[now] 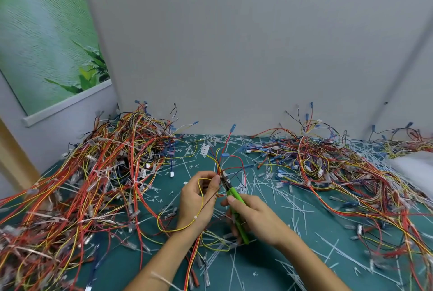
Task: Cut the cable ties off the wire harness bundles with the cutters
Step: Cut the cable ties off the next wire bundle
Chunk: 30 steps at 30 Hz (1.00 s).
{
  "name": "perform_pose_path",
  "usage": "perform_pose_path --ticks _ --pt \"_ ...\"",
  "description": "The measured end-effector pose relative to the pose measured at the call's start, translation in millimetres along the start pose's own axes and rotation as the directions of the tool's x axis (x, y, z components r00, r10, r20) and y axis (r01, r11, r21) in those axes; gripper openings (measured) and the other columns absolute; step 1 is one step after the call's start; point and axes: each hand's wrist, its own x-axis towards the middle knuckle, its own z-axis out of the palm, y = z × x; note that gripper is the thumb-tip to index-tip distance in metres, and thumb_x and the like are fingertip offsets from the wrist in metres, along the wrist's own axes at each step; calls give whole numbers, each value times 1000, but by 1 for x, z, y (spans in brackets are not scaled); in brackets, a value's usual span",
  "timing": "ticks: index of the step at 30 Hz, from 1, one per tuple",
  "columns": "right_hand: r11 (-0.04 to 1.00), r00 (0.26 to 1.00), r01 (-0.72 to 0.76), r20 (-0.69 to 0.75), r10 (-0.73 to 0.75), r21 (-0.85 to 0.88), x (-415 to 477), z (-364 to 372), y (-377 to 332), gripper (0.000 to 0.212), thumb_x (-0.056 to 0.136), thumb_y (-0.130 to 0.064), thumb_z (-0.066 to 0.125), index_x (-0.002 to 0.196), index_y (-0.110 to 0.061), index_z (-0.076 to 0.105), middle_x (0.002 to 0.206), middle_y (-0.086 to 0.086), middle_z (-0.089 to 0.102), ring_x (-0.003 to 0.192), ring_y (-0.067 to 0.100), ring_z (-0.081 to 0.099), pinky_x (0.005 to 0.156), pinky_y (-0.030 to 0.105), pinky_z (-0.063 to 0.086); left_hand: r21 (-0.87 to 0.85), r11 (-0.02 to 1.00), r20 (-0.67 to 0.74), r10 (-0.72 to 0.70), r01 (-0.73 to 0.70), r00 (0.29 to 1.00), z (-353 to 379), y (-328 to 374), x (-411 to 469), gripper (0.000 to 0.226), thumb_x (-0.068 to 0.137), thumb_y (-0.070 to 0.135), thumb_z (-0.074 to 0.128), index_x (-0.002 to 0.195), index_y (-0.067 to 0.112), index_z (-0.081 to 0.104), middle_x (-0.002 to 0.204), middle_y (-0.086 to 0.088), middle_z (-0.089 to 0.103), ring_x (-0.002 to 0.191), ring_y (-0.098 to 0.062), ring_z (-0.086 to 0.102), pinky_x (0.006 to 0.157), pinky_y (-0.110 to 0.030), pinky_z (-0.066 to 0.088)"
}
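Centre of bench (pixel 264 267): left hand (pixel 199 199) pinches a small wire harness (pixel 219 166) at its fingertips, a yellow loop (pixel 178 228) draped over the wrist. Right hand (pixel 255 217) is wrapped round the green-handled cutters (pixel 235 197), whose nose meets the harness just beside the left fingertips. Whether the blades are closed cannot be told. Tangled harness piles lie left (pixel 100 168) and right (pixel 328 161). Cut white cable ties (pixel 293 199) litter the green surface.
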Motion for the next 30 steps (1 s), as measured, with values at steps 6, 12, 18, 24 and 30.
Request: perform_pose_path --ticks 6,12,18,24,30 --pt "1000 1000 8 -26 -8 -5 0 -1 -3 29 111 -29 44 109 -4 60 76 7 52 44 18 51 41 26 42 -24 999 21 -39 39 999 2 2 -2 12 90 37 73 100 36 68 90 6 74 87 -12 71 79 -25 54" --pt "1000 998 1 -69 -1 -1 0 -2 -4 33 111 -29 44 112 0 59 78 11 52 47 22 51 43 28 42 -88 995 70 -43 49 997 2 7 -6 32 85 23 75 102 26 48 96 -9 73 96 -25 70 92 -42 52" --pt "999 996 0 -88 4 47 -2 -2 -7 34 110 -28 45 113 4 58 72 5 56 50 24 53 44 29 44 28 998 200 44 -51 979 3 10 -10 17 82 38 71 98 34 70 101 5 71 96 -18 69 83 -41 56" --pt "995 996 -20 -81 28 97 -3 0 -9 32 110 -26 46 114 3 59 71 4 56 51 23 54 42 27 46 116 991 151 54 -72 987 3 3 -6 9 94 15 71 87 21 69 93 5 69 89 -14 67 79 -25 52" --pt "985 995 -32 -84 47 171 -3 0 -11 36 109 -28 46 115 5 59 68 3 56 49 22 55 42 27 47 -136 975 133 -159 177 978 5 7 -7 16 99 4 58 88 11 67 98 3 76 96 -11 68 86 -22 53"
